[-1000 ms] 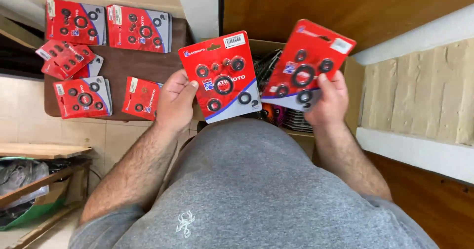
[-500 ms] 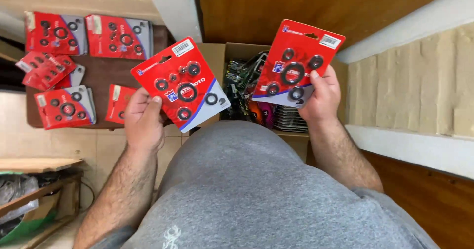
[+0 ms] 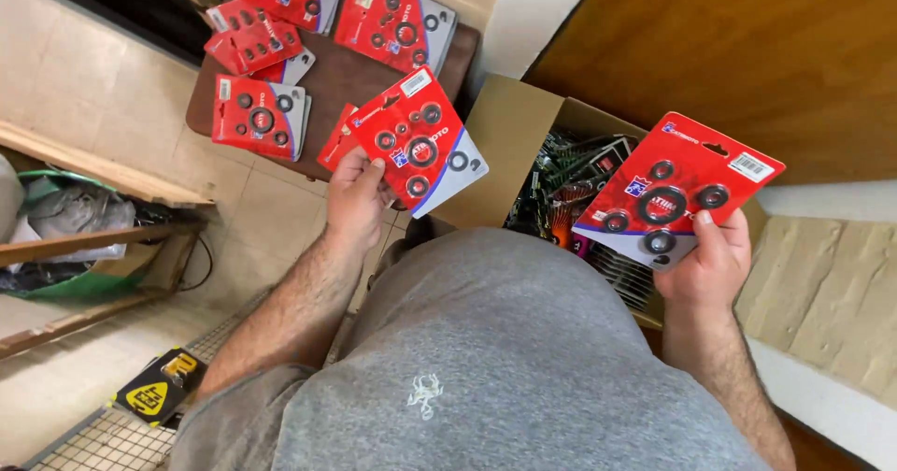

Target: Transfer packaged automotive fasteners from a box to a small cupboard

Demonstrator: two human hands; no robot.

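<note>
Left hand [image 3: 355, 195], fingers pinched on red seal pack [image 3: 418, 141], held over brown bench [image 3: 350, 83] edge, 10 o'clock of frame. Right hand [image 3: 705, 265], fingers clamped on second red pack [image 3: 675, 189], 3 o'clock, above open cardboard box [image 3: 509, 130]. More red packs [image 3: 260, 114] lying on bench, 11 o'clock

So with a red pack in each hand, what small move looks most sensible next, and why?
Probably lay the left hand's red blister pack onto the brown stool. It hovers at the stool's edge, where similar packs lie sorted. The right hand holds its pack over the cardboard box.
</note>
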